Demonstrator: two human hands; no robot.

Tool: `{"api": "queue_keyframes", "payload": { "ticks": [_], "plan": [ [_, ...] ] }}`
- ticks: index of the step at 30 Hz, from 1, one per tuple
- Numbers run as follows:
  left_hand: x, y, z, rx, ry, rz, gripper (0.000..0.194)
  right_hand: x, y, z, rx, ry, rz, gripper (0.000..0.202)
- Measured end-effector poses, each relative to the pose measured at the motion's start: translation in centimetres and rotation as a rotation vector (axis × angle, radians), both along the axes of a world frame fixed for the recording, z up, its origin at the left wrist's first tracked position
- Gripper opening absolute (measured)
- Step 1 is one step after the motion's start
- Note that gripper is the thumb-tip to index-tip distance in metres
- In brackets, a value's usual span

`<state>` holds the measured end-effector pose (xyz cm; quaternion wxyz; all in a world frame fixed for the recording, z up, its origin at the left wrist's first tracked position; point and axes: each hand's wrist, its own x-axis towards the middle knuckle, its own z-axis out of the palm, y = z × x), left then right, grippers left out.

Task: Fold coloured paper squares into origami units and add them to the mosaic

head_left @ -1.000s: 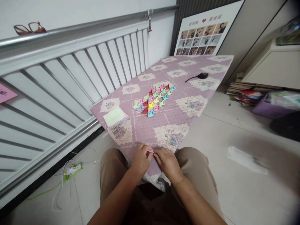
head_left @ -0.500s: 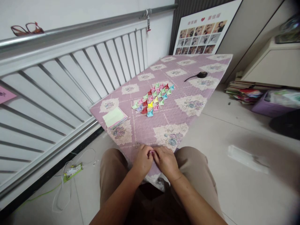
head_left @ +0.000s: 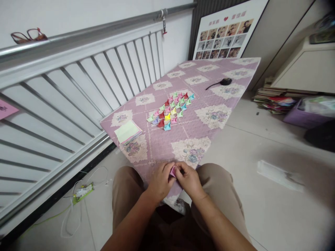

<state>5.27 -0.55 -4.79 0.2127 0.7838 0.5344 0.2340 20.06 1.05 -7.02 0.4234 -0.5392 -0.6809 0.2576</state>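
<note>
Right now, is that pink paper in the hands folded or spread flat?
Folded, apparently: the pink paper shows angled edges and looks smaller than the stacked sheets. The left hand and right hand hide part.

White wall (head_left: 104, 8), slatted white radiator (head_left: 121, 68) beneath a grey pipe (head_left: 181, 9), pale tiled floor (head_left: 246, 150), cream cabinet (head_left: 309, 73) at right.

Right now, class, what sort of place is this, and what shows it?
Probably a room in a home: a flowered tablecloth, a board of photographs standing beyond it, and what looks like a slatted radiator alongside.
</note>
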Motion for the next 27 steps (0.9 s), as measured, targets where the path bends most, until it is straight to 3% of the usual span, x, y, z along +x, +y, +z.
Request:
{"api": "queue_keyframes", "payload": {
  "ticks": [9,27],
  "plan": [
    [0.65,-0.43,-0.87,0.024,0.097,0.063,0.059,-0.01,-0.03,0.18,-0.108,-0.011,0.000,0.019],
    [0.27,-0.07,-0.48,-0.125,-0.223,0.131,0.025,-0.02,-0.45,0.57,-0.030,0.032,0.042,0.018]
  ]
}}
